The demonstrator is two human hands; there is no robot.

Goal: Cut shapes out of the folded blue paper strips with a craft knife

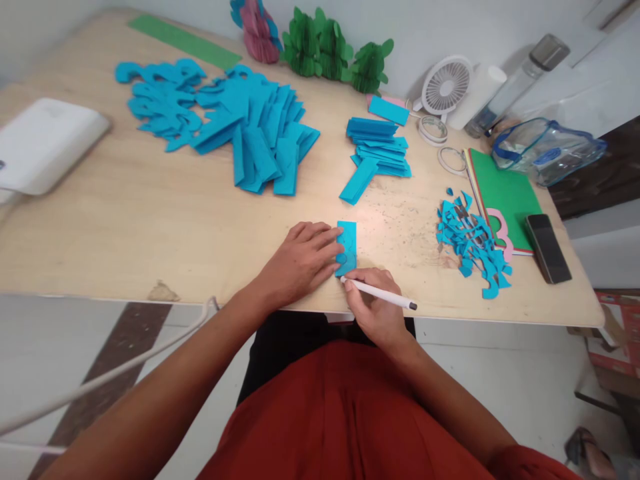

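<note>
The left hand [300, 263] is lying open and palm-down on the counter [100, 247], its fingers a little apart and their tips pressing on the left side of a small blue paper [351, 233]. This paper is lying near the counter's near edge, with its long sides running near to far, and it is showing thin curved lines. The right hand [377, 307] is closing its fingers around a white pen [385, 295], whose dark end is pointing right. The pen's tip is sitting by the paper's near end; whether it is touching is too small to tell.

Just beyond the paper, a stack of folded papers [377, 150] is lying on the counter, with 1 folded piece leaning out toward the near side. Farther left, a bigger pile of folded papers [270, 133] is spreading beside curly cutouts [165, 100]. On the right, blue scraps [470, 233] are lying in a heap near a green book [507, 190], and a phone [549, 248] is resting at the book's near right corner. At the far side, 3 green paper shapes [330, 50] are standing by the wall, and a white fan [447, 85] is standing to their right.
</note>
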